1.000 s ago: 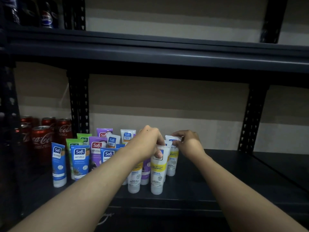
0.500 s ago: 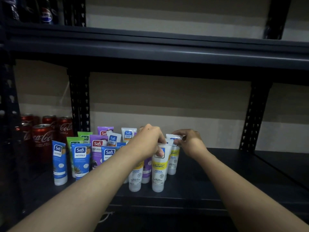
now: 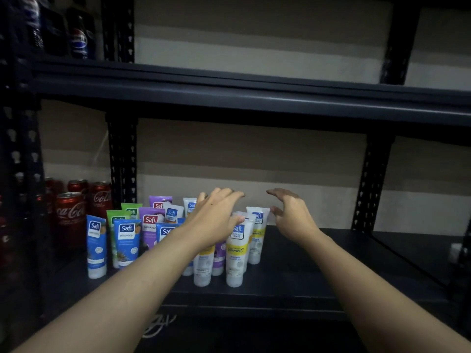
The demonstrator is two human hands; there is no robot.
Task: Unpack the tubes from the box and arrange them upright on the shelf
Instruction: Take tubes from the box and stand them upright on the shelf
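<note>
Fingers of the left hand [image 3: 216,217] are spreading above the tubes [image 3: 235,253], gripping nothing; whether the thumb is touching a crimped top I cannot tell. The right hand [image 3: 293,220] is hovering open just beside the rightmost tube. The tubes are standing on their caps, long axes vertical, crimps pointing up, on the shelf [image 3: 331,271], in its left half toward the front edge: three blue, two green, three yellow-banded white; the forearm is hiding others. At least four red cans [image 3: 70,212] are crowding the left edge.
</note>
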